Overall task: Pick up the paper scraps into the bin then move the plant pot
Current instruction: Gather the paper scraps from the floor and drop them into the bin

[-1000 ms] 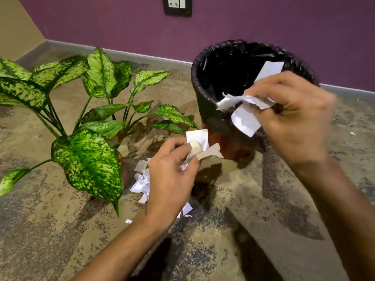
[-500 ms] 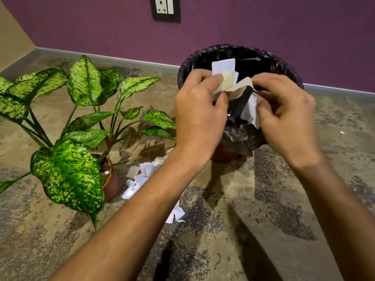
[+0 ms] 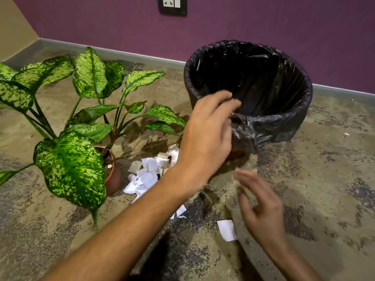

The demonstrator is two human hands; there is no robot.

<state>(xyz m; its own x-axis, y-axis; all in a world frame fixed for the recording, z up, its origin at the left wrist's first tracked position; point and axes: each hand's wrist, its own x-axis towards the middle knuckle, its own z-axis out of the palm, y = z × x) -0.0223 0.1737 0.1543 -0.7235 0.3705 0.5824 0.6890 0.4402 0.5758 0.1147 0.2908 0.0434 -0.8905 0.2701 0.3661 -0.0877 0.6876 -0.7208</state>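
A bin (image 3: 284, 122) lined with a black bag stands on the floor at the right. My left hand (image 3: 207, 134) hovers in front of its near rim, fingers relaxed and holding nothing. My right hand (image 3: 257, 201) is lower, over the floor, blurred, with loose empty fingers. A pile of white paper scraps (image 3: 148, 175) lies between the bin and a brown plant pot (image 3: 112, 175) holding a plant with big speckled green leaves (image 3: 71, 165). One single scrap (image 3: 226, 230) lies on the floor beside my right hand.
The mottled floor meets a purple wall with a grey skirting (image 3: 121, 52) behind. A dark socket plate (image 3: 172, 6) sits on the wall above. A tiny scrap (image 3: 346, 134) lies far right of the bin.
Both hands held scraps over the bin; now both are empty. The right hand has dropped down toward the floor, the left has pulled back from the rim. A single scrap now lies near the right hand.
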